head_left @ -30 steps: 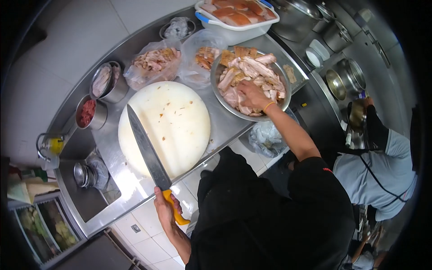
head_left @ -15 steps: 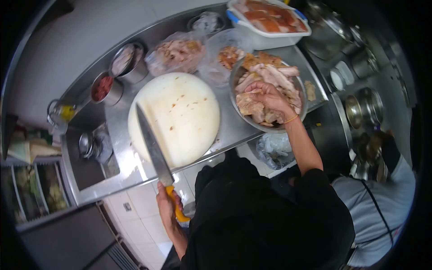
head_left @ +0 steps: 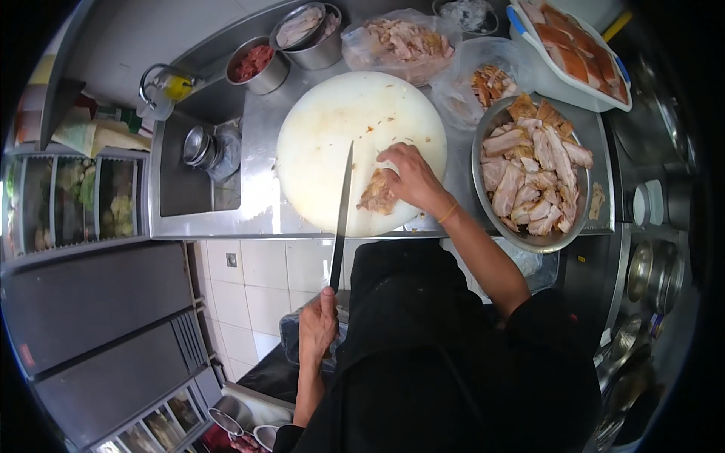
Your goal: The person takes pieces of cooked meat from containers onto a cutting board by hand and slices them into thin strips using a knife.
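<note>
Meat piece (head_left: pixel 377 194): lies on the near part of the round cutting board (head_left: pixel 325 117), to the right of the knife (head_left: pixel 342 215) and just left of the right hand (head_left: pixel 408 175).
Right hand: comes in over the board from the right, half open, its fingers loosely curved; the thumb is at the piece's right edge, the other fingertips beyond its far end. Whether the thumb presses on the meat, I cannot tell.
Left hand (head_left: pixel 318 328): wrapped round the knife's handle, off the counter's near edge and well apart from the meat piece.
Knife: points to the far side, crossing the board's near edge; contact with the board is unclear.
Steel bowl (head_left: pixel 538 243): right of the board, heaped with pale meat strips (head_left: pixel 529 177).
Far side: two plastic bags (head_left: pixel 447 38) of meat, with a white tub (head_left: pixel 555 74) farther right.
Far left: a metal pot (head_left: pixel 268 80) holding red meat (head_left: pixel 253 62).
</note>
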Available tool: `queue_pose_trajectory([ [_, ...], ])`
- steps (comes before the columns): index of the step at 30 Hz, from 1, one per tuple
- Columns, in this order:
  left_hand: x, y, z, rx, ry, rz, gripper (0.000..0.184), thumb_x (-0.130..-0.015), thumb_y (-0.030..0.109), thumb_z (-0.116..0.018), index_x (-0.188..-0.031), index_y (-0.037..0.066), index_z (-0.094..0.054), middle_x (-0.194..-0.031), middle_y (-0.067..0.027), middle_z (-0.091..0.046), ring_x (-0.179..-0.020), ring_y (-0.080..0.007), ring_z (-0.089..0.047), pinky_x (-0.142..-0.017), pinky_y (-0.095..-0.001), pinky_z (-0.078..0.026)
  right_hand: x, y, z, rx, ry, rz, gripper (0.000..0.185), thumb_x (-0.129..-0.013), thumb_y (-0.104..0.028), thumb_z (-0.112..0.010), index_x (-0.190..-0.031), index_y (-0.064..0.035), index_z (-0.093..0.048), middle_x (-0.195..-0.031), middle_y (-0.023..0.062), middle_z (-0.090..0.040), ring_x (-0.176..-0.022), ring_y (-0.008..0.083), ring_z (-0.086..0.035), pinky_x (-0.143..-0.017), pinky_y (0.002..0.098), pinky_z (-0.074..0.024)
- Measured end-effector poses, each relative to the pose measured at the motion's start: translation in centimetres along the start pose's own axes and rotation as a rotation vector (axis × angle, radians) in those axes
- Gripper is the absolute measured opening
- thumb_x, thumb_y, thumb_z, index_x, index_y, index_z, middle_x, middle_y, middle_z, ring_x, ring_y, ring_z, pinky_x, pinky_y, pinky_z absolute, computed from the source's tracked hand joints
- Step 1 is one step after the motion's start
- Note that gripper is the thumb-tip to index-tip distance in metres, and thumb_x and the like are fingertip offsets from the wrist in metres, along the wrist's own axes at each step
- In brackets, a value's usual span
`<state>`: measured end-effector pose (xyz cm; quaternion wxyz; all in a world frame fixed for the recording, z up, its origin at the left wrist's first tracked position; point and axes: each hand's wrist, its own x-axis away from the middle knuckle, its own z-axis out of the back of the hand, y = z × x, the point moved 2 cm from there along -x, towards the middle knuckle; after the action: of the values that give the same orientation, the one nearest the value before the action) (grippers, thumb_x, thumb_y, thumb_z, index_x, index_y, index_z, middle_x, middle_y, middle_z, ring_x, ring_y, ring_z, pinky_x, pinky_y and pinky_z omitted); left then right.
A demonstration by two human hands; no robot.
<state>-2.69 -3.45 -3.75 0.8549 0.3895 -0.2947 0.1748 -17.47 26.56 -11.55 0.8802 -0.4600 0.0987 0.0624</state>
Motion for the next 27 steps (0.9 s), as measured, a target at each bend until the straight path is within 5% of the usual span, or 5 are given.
queue_pose_trajectory([
  [7,2.3,2.7,-0.1,-0.358,0.047,-0.054,0.068,-0.108,0.052,-0.04,-0.082,-0.007,-0.063,-0.079,-0.0349,-0.064,-0.08,-0.0565,-0.063,-0.073,-0.0571,-0.049,2.8,-0.6,-2.7,0.025,0.158,0.109,0.019,-0.079,0.0,-0.067,-0.098,0.001,-0.069,-0.106,0.0147,-0.067,-0.105,0.0342,-0.059,-0.097,0.0411,-0.0496],
  [27,1.1,5.7,-0.6,-0.37,0.059,-0.122,0.061,-0.11,0.043,-0.038,-0.082,-0.005,-0.064,-0.08,-0.0387,-0.062,-0.086,-0.06,-0.059,-0.075,-0.0641,-0.045,3.0,-0.1,-3.1,0.061,0.256,0.092,0.016,-0.082,0.001,-0.069,-0.098,0.0024,-0.067,-0.103,0.0161,-0.068,-0.1,0.0357,-0.062,-0.09,0.0429,-0.0524],
])
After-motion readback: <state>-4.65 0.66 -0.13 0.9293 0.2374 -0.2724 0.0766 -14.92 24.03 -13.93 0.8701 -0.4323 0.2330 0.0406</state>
